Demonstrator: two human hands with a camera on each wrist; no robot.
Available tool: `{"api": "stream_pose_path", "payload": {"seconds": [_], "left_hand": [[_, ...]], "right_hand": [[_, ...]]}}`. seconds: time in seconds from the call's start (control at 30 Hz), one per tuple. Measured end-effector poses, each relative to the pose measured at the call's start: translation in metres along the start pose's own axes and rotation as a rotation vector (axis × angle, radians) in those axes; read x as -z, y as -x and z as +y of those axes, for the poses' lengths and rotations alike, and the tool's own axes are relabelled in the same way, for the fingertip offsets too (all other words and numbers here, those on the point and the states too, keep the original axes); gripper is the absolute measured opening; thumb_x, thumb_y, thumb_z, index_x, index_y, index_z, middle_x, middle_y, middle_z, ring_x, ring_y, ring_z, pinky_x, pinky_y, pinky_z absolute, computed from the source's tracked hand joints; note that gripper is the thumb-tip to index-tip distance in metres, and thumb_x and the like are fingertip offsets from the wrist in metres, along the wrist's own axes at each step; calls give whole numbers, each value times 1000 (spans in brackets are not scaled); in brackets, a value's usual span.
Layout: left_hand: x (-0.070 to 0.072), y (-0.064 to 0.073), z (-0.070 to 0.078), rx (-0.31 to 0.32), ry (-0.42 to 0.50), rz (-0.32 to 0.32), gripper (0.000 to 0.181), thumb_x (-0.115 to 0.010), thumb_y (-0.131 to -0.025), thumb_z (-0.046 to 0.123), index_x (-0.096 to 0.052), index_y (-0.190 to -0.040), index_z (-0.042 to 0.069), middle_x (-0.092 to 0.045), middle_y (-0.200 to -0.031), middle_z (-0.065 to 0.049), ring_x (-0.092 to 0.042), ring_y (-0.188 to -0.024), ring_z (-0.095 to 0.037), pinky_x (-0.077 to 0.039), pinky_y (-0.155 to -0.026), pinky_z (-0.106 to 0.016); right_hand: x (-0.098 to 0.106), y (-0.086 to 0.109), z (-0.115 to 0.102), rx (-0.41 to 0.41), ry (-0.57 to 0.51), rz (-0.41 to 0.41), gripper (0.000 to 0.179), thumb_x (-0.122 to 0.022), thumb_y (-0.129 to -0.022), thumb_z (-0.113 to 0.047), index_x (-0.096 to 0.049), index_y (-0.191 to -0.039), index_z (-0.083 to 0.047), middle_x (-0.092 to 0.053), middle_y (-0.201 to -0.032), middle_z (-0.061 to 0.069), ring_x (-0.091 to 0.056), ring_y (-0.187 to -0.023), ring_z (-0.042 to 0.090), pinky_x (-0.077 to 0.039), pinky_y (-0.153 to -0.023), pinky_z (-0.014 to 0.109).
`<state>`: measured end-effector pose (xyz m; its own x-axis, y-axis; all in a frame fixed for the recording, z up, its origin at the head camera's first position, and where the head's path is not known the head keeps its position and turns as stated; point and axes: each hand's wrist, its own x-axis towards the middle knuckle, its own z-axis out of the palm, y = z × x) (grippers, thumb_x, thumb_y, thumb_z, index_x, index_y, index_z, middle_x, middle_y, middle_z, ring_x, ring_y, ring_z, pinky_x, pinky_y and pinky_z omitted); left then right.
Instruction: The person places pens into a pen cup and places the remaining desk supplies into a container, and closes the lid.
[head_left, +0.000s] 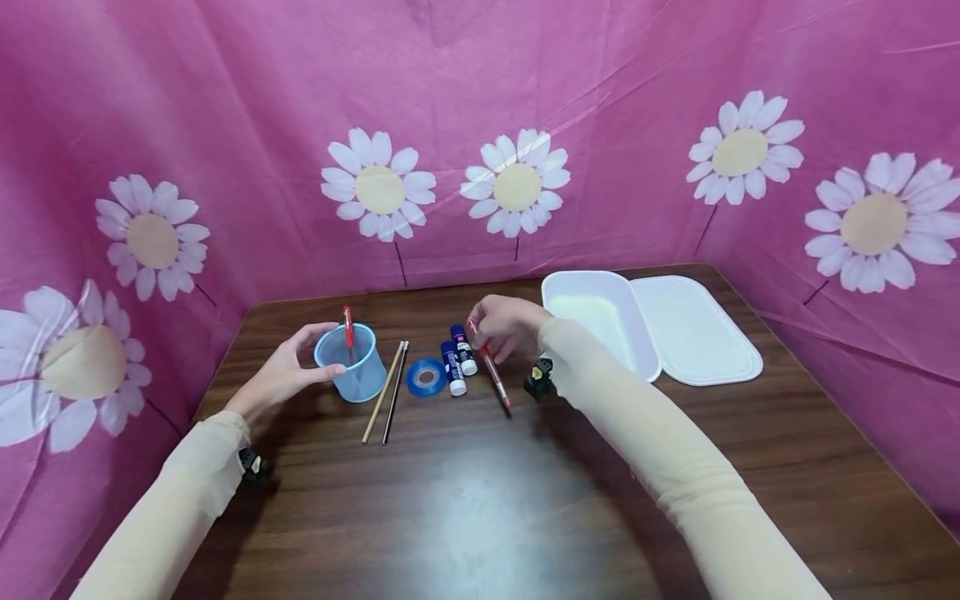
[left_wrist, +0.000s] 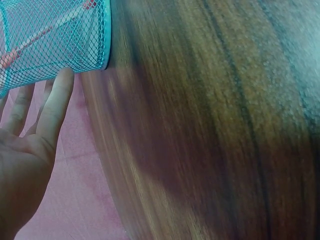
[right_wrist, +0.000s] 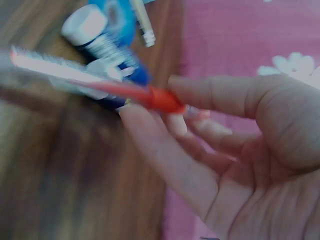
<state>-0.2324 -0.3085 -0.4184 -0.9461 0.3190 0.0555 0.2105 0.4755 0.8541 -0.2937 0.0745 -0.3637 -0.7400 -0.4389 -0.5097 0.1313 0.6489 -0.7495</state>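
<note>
My left hand (head_left: 281, 371) holds a light blue mesh pen cup (head_left: 362, 382) at the left, thumb and fingers spread around its rim. Inside the cup leans a red pen (head_left: 348, 325), seen through the mesh in the left wrist view. Near the middle of the table, my right hand (head_left: 512, 323) pinches another red pen (head_left: 496, 379) by its red end, between thumb and fingers. The pen's clear barrel slants down toward the front. Close to its left side lie two blue glue sticks (head_left: 453, 368) with white ends.
A roll of blue tape (head_left: 414, 379) lies left of the glue sticks. Two pencils (head_left: 383, 393) lie between tape and cup. At the right, a white container (head_left: 600, 321) stands uncovered beside its white lid (head_left: 701, 333). Pink flowered cloth (head_left: 450, 50) hangs around the wooden table (head_left: 360, 517).
</note>
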Motion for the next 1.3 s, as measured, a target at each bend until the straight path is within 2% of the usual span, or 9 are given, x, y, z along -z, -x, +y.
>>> {"api": "stream_pose_path", "payload": {"seconds": [0.13, 0.33, 0.5, 0.63, 0.8, 1.07, 1.3], "left_hand": [[0, 0, 0, 8, 3, -8, 75, -81, -90, 20, -40, -151, 7, -53, -140, -19, -49, -125, -29, -45, -92, -20], [0, -2, 0, 7, 20, -6, 74, -81, -89, 20, -41, -151, 7, -53, -139, -18, -48, -125, -29, -45, -92, -19], [-2, -1, -1, 1, 13, -10, 74, -80, -90, 19, -40, -151, 7, -55, -138, -18, -50, -123, -30, -46, -91, -20], [-2, 0, -1, -2, 19, -9, 74, -80, -90, 19, -41, -152, 8, -55, -138, -17, -50, -123, -28, -46, -92, -20], [-1, 1, -1, 12, 32, -7, 74, -80, -90, 20, -41, -151, 9, -55, -138, -16, -50, -123, -27, -45, -93, -21], [1, 1, -4, 6, 25, 4, 73, -80, -90, 20, -41, -151, 8, -55, -137, -17, -51, -121, -27, -46, -91, -20], [1, 1, -5, 6, 45, -2, 74, -80, -90, 20, -40, -151, 8, -54, -139, -17, -50, -124, -27, -47, -93, -22]], "right_hand": [[5, 6, -19, 45, -20, -95, 30, -69, -96, -5, -61, -123, 2, -71, -97, 18, -71, -81, 30, -61, -73, 41], [9, 14, -46, 110, -67, -176, 21, -70, -97, -10, -68, -115, 1, -74, -101, 18, -68, -107, 41, -59, -82, 47], [9, 17, -62, 202, -83, -210, 23, -72, -96, -13, -70, -115, 0, -74, -105, 20, -71, -100, 34, -58, -86, 48], [5, 16, -68, 281, -91, -204, 27, -74, -95, -16, -71, -117, 0, -73, -109, 20, -73, -97, 31, -58, -86, 46], [-2, 13, -73, 348, -163, -187, 31, -74, -95, -15, -69, -120, 2, -71, -114, 23, -72, -100, 32, -58, -86, 45], [-18, 5, -80, 423, -356, -106, 30, -73, -96, -13, -66, -122, 1, -70, -115, 25, -72, -99, 32, -54, -91, 51], [-30, -6, -84, 495, -500, -16, 34, -73, -95, -11, -62, -124, 4, -74, -109, 17, -66, -112, 39, -57, -87, 46]]}}
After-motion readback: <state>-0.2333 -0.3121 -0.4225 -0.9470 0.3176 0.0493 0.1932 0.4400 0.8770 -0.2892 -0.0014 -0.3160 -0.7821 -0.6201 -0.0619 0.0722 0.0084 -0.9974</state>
